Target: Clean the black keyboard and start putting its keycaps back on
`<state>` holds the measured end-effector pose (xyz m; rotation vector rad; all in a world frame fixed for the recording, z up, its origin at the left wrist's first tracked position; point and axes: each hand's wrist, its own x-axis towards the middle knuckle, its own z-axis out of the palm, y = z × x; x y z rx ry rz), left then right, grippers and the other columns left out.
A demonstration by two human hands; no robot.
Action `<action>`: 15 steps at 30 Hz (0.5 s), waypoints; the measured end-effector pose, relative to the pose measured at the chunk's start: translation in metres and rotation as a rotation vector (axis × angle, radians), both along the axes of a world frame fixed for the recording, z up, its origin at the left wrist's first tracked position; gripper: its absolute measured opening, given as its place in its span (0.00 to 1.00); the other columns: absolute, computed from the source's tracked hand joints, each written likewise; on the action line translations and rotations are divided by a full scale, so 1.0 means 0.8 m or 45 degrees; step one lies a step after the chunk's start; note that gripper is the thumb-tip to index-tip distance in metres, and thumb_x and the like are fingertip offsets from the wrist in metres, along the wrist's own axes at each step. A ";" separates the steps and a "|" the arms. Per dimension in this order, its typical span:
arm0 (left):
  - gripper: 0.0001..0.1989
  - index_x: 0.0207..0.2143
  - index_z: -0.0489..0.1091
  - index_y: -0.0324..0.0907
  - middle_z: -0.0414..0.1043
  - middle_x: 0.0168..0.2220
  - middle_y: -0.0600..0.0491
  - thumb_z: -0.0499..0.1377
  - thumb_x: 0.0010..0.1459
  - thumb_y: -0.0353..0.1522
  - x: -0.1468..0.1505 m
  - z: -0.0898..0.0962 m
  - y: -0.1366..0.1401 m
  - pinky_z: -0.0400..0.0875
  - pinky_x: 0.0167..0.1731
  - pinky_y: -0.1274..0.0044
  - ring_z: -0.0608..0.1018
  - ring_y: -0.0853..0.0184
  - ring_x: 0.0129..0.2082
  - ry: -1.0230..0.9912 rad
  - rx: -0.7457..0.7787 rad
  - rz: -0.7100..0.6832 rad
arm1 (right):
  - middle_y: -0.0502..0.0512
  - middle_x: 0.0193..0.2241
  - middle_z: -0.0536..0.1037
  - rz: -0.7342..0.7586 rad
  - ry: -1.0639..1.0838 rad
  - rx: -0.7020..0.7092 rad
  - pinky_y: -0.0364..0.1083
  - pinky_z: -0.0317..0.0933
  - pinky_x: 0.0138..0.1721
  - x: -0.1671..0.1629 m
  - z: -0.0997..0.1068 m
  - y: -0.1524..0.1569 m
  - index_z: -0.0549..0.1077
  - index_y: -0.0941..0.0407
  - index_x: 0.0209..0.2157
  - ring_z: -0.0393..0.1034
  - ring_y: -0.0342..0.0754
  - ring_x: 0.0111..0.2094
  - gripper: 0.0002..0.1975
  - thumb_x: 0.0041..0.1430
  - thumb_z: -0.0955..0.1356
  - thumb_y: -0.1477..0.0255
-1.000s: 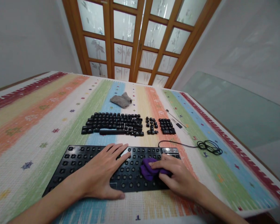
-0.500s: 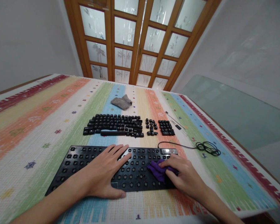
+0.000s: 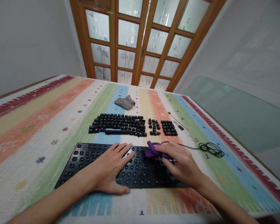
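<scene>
A black keyboard base (image 3: 140,179) with its keycaps off lies across the near part of the table. My left hand (image 3: 109,169) rests flat on its middle-left area, fingers apart and thumb over the near edge. Bunched in the fingers of my right hand (image 3: 180,160) is a purple cloth (image 3: 151,151), over the upper right of the base. My right hand hides much of the base's right end. Beyond the base, loose black keycaps (image 3: 118,121) lie in keyboard order, with a smaller cluster (image 3: 154,127) and a number-pad block (image 3: 169,128) to their right.
The keyboard cable (image 3: 211,150) is coiled to the right. A grey cloth (image 3: 125,102) lies behind the keycaps. A thin rod-like tool (image 3: 177,120) and a small black piece (image 3: 180,127) sit right of the number-pad keys. A striped tablecloth (image 3: 67,149) covers the table.
My right hand has moved the purple cloth up toward the base's far edge. My left hand keeps its place on the base. The whole view has shifted slightly.
</scene>
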<state>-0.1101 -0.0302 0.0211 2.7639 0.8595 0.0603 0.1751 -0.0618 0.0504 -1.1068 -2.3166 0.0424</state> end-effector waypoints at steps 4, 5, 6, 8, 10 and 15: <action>0.52 0.66 0.56 0.37 0.48 0.69 0.34 0.62 0.47 0.58 -0.001 -0.002 0.000 0.50 0.64 0.53 0.56 0.41 0.67 0.000 0.013 -0.006 | 0.57 0.37 0.81 0.047 -0.248 -0.189 0.49 0.65 0.36 -0.008 -0.013 0.005 0.75 0.56 0.45 0.70 0.51 0.37 0.17 0.57 0.63 0.83; 0.52 0.66 0.56 0.37 0.47 0.69 0.34 0.62 0.47 0.58 -0.001 -0.003 0.000 0.49 0.64 0.54 0.56 0.41 0.67 -0.003 0.021 -0.009 | 0.57 0.36 0.81 0.038 -0.295 -0.223 0.49 0.65 0.36 -0.010 -0.017 0.005 0.76 0.57 0.44 0.70 0.52 0.36 0.17 0.56 0.63 0.84; 0.52 0.66 0.56 0.37 0.47 0.69 0.34 0.61 0.48 0.58 -0.002 -0.005 0.000 0.49 0.64 0.54 0.56 0.42 0.67 -0.010 0.028 -0.013 | 0.58 0.35 0.80 0.026 -0.327 -0.241 0.49 0.65 0.36 -0.011 -0.020 0.005 0.76 0.57 0.43 0.69 0.52 0.36 0.17 0.56 0.63 0.84; 0.51 0.66 0.56 0.37 0.47 0.69 0.34 0.60 0.48 0.59 -0.002 -0.007 0.000 0.49 0.64 0.54 0.56 0.42 0.67 -0.031 0.040 -0.018 | 0.58 0.35 0.80 -0.011 -0.347 -0.241 0.49 0.64 0.37 -0.011 -0.025 0.005 0.76 0.57 0.42 0.69 0.52 0.37 0.16 0.56 0.63 0.84; 0.51 0.66 0.56 0.37 0.48 0.69 0.34 0.60 0.48 0.59 -0.003 -0.007 0.000 0.49 0.64 0.55 0.56 0.42 0.67 -0.045 0.050 -0.019 | 0.58 0.34 0.80 -0.051 -0.341 -0.240 0.48 0.64 0.37 -0.007 -0.026 0.007 0.77 0.57 0.42 0.70 0.51 0.37 0.17 0.55 0.63 0.83; 0.51 0.66 0.57 0.37 0.49 0.69 0.33 0.61 0.48 0.58 -0.003 -0.005 0.001 0.50 0.64 0.55 0.57 0.42 0.66 -0.037 0.041 -0.017 | 0.56 0.30 0.79 -0.128 -0.296 -0.281 0.48 0.66 0.36 0.024 -0.017 0.012 0.78 0.57 0.36 0.72 0.50 0.33 0.14 0.55 0.63 0.81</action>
